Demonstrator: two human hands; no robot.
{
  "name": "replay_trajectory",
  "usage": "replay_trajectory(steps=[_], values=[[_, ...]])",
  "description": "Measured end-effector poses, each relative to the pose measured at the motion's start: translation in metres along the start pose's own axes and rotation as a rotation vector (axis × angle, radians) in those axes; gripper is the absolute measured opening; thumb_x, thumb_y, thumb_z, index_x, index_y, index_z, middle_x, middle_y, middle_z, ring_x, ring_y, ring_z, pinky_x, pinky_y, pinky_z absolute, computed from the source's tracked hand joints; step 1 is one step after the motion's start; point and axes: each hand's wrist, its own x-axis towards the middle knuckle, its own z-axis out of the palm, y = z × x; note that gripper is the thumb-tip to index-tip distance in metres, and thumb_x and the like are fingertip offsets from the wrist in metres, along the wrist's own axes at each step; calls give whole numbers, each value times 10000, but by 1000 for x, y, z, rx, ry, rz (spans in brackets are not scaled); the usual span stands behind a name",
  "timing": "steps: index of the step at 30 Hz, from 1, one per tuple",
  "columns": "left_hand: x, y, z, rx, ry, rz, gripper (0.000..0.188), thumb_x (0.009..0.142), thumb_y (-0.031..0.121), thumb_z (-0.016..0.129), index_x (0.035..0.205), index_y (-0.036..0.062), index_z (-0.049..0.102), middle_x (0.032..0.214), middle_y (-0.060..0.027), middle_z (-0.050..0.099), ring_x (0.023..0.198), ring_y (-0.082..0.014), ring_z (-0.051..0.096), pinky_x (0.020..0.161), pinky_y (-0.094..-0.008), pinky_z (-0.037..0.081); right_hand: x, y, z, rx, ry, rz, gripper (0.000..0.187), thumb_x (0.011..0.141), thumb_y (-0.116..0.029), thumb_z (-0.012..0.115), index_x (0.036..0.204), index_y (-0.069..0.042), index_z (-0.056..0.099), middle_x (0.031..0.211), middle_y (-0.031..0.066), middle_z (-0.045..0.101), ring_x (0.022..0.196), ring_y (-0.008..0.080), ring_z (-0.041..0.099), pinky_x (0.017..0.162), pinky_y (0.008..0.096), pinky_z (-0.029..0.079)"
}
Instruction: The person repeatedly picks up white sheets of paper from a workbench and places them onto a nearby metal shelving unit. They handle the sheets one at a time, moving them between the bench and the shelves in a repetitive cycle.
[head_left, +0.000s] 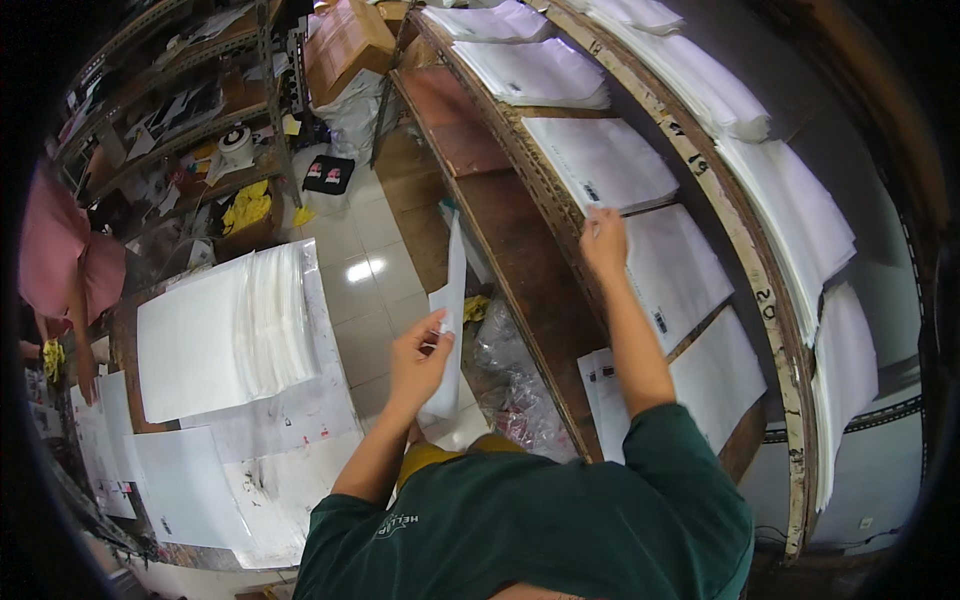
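Note:
My left hand [420,360] is closed on the edge of a curved white sheet [450,280], which hangs upright in front of me, seen nearly edge-on. To the right, my right hand [604,243] reaches over the wooden shelf and pinches the near corner of a white sheet [610,165] on a stack. That corner carries a small dark print. Just beside my right forearm lies another stack of white sheets [685,270], with one more stack [715,375] nearer me.
A brown wooden shelf board [520,230] runs along my right, below a higher shelf bearing white stacks [790,220]. At left, a table holds a thick pile of white sheets [200,330]. A co-worker in pink [70,250] stands beyond it. Clear plastic bags [520,370] lie low beside the shelf.

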Motion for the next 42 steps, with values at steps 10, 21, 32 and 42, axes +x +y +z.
replay_trajectory(steps=[10, 21, 32, 42], values=[[17, 16, -49, 131, 208, 10, 307, 773, 22, 597, 1080, 15, 604, 762, -16, 522, 629, -58, 489, 553, -189, 425, 86, 100, 67, -317, -478, 214, 449, 784, -210, 472, 1224, -293, 511, 1198, 104, 474, 1132, 322, 425, 923, 473, 381], [70, 34, -37, 257, 245, 51, 305, 764, 17, 609, 1069, 5, 600, 785, -14, 517, 640, -58, 483, 524, -184, 409, 79, 106, 65, -219, -342, 98, 376, 745, -221, 528, 1113, -249, 602, 1120, 90, 488, 1062, 311, 415, 886, 446, 376], [89, 10, 18, 254, 231, 218, 296, 740, 121, 579, 1031, 80, 623, 875, -124, 603, 763, -205, 590, 678, -333, 484, 32, -114, 7, 842, -709, -257, 422, 907, -214, 480, 1306, -89, 420, 806, 41, 545, 720, 111, 504, 716, 254, 431], [-3, -8, -83, 496, 478, -33, 547, 710, 435, 662, 1136, 106, 563, 1140, -139, 552, 1077, -312, 497, 936, -363, 375, 1, -178, 53, 667, -862, -506, 316, 706, -10, 499, 1008, 17, 587, 905, 125, 631, 793, 160, 582, 725, 261, 432]])
